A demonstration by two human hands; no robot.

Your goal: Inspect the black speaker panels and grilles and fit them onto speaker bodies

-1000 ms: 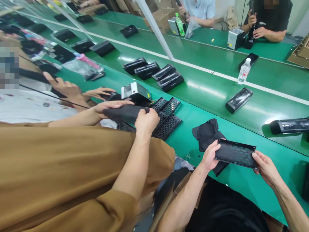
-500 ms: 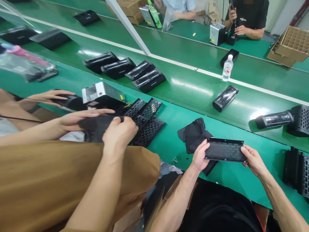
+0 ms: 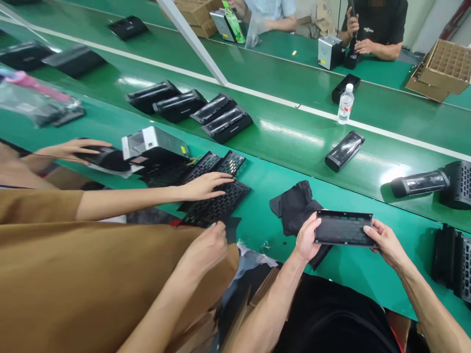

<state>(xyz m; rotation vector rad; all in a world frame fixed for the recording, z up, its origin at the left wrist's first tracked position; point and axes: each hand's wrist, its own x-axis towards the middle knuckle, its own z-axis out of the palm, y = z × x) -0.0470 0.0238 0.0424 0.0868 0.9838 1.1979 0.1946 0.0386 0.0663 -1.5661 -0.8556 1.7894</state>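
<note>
Both my hands hold a shallow black rectangular panel (image 3: pixel 342 229) above the green bench, its inner side facing me. My left hand (image 3: pixel 308 238) grips the panel's left end with the thumb over the rim. At the other end, my right hand (image 3: pixel 384 240) has its thumb on the inner face and its fingers underneath. Dark sheet material lines the panel, and slots show faintly through it. Just left of the panel lies a loose pile of black cloth sheets (image 3: pixel 294 206), partly hidden behind my left hand.
A co-worker's hand (image 3: pixel 208 186) rests on black slotted panels (image 3: pixel 230 198) to my left. Black speaker-like units (image 3: pixel 345 151) lie on the conveyor (image 3: pixel 279 132) with a water bottle (image 3: pixel 346 104). More slotted housings (image 3: pixel 454 260) stand at the right. A silver box (image 3: pixel 156 143) is farther left.
My right thumb has slid inward over the panel's face. The co-worker beside me has let go of the black sheet and reached one hand onto the slotted panels.
</note>
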